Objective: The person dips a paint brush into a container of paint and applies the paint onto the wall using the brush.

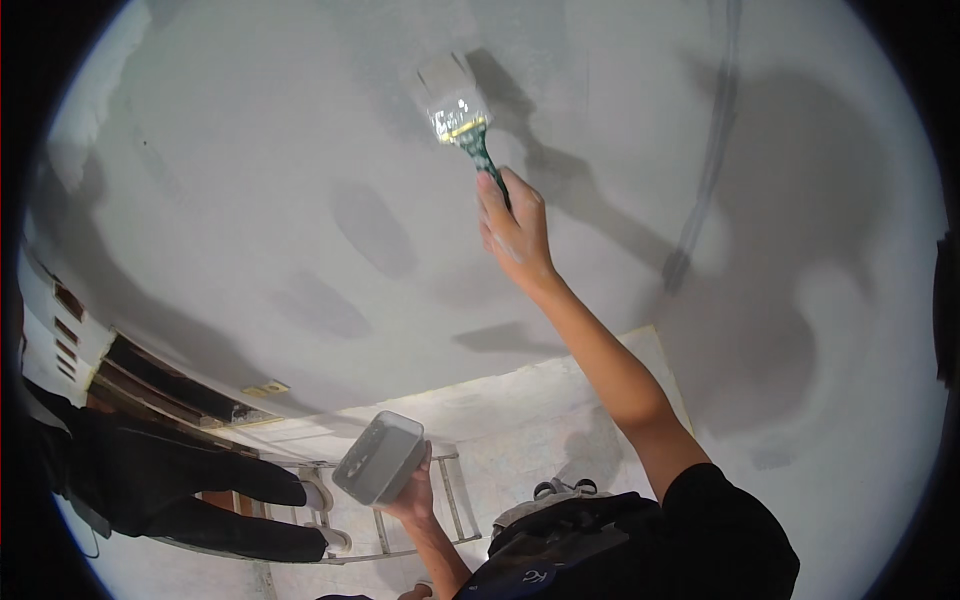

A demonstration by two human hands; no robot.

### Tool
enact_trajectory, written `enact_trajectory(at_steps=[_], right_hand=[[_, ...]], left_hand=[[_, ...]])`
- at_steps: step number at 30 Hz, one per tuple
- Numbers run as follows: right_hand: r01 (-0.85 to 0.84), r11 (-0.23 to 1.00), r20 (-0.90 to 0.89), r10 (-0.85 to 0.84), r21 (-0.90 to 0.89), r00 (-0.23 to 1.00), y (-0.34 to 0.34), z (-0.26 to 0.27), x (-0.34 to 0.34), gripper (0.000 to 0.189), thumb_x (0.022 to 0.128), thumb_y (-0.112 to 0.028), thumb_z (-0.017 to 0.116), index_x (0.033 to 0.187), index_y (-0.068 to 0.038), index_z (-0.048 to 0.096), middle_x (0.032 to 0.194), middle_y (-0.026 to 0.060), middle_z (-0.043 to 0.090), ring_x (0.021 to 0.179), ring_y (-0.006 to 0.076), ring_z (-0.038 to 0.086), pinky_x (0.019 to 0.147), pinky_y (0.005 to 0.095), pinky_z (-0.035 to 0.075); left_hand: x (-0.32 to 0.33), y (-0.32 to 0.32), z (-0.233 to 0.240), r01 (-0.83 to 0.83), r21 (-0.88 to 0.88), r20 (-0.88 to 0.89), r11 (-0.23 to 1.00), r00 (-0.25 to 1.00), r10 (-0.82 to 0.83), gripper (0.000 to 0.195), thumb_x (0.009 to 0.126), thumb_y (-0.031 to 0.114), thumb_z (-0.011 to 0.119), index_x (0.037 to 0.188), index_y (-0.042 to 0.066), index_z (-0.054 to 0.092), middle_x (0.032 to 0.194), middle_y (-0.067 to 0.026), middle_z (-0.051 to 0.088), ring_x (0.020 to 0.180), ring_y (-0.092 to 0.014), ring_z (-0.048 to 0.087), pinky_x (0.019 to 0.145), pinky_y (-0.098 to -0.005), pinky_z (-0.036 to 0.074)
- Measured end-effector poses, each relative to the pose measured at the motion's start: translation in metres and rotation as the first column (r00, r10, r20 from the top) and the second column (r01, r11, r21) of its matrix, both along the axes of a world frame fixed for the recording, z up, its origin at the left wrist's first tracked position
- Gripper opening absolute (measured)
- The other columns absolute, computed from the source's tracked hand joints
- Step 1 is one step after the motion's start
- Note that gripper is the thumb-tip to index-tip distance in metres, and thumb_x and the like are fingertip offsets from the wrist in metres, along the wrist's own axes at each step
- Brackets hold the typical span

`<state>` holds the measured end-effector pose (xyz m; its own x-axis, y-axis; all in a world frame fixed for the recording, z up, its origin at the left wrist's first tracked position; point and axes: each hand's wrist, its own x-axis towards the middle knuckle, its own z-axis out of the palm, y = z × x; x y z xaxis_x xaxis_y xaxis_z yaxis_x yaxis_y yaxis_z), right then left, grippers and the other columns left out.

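Note:
My right hand grips the dark green handle of a wide flat paintbrush. The brush has a shiny ferrule with a yellow band, and its pale, coated bristles lie against or very close to the grey-white plastered wall. White smears mark the handle and my fingers. Lower down, my left hand holds a grey rectangular plastic tub from its side and underneath, with its open top facing me. Light grey residue coats the tub's inside; how much it contains is hard to tell.
A person in dark trousers stands at lower left by a ladder. A switch or socket plate sits low on the wall near a dark opening. A grey filled strip runs down the wall at right.

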<state>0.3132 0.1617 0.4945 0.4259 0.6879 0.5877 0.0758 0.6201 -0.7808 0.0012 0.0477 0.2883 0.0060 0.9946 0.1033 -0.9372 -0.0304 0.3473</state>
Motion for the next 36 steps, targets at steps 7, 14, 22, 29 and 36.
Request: enact_trajectory(at_steps=[7,14,22,29,36], right_hand=[[-0.220,0.976,-0.256,0.214,0.007,0.943,0.036,0.055,-0.001,0.048,0.101,-0.049,0.053,0.076,-0.011,0.037,0.060,-0.0034,0.034,0.043,0.0065,0.030,0.039,0.0253,0.023],[-0.301,0.947,-0.303,0.256,-0.113,0.918,0.041,0.044,0.004,0.053,0.098,-0.055,0.053,0.074,-0.013,0.034,0.060,-0.0030,0.034,0.045,0.0059,0.029,0.040,0.0250,0.020],[-0.241,0.955,-0.192,0.208,-0.170,0.959,0.013,0.025,-0.012,0.055,0.096,-0.059,0.056,0.072,-0.013,0.035,0.060,-0.0028,0.035,0.043,0.0062,0.028,0.038,0.0252,0.020],[-0.048,0.984,-0.082,0.034,-0.173,0.996,0.014,-0.038,-0.011,0.054,0.095,-0.057,0.059,0.065,-0.014,0.044,0.051,-0.0055,0.037,0.037,0.0074,0.036,0.035,0.0268,0.027],[0.247,0.937,0.006,-0.254,-0.249,0.967,-0.073,-0.161,-0.050,0.040,0.096,-0.033,0.065,0.069,-0.007,0.052,0.059,-0.0069,0.039,0.058,0.0069,0.035,0.050,0.0325,0.031]], left_hand=[[0.001,-0.002,-0.003,-0.061,-0.098,-0.091,0.993,0.994,0.052,0.062,0.091,0.062,0.053,0.127,0.012,0.056,0.123,-0.0115,0.058,0.101,-0.031,0.054,0.070,-0.0442,0.042],[-0.016,0.002,-0.016,-0.042,-0.045,-0.081,0.998,0.996,0.038,0.067,0.089,0.063,0.055,0.133,0.011,0.055,0.131,-0.0132,0.057,0.111,-0.034,0.056,0.078,-0.0480,0.045],[-0.015,-0.002,-0.005,-0.056,-0.088,-0.083,0.995,0.995,0.048,0.068,0.086,0.066,0.056,0.125,0.011,0.058,0.119,-0.0104,0.059,0.094,-0.029,0.053,0.067,-0.0414,0.040],[-0.027,0.001,-0.025,0.187,-0.010,-0.001,0.982,0.982,-0.187,0.076,0.084,0.066,0.059,0.136,0.010,0.053,0.137,-0.0141,0.054,0.120,-0.037,0.054,0.087,-0.0541,0.048],[-0.058,0.003,-0.032,0.318,-0.002,0.033,0.948,0.947,-0.318,0.077,0.086,0.046,0.062,0.145,0.000,0.041,0.150,-0.0225,0.041,0.138,-0.043,0.038,0.113,-0.0624,0.031]])
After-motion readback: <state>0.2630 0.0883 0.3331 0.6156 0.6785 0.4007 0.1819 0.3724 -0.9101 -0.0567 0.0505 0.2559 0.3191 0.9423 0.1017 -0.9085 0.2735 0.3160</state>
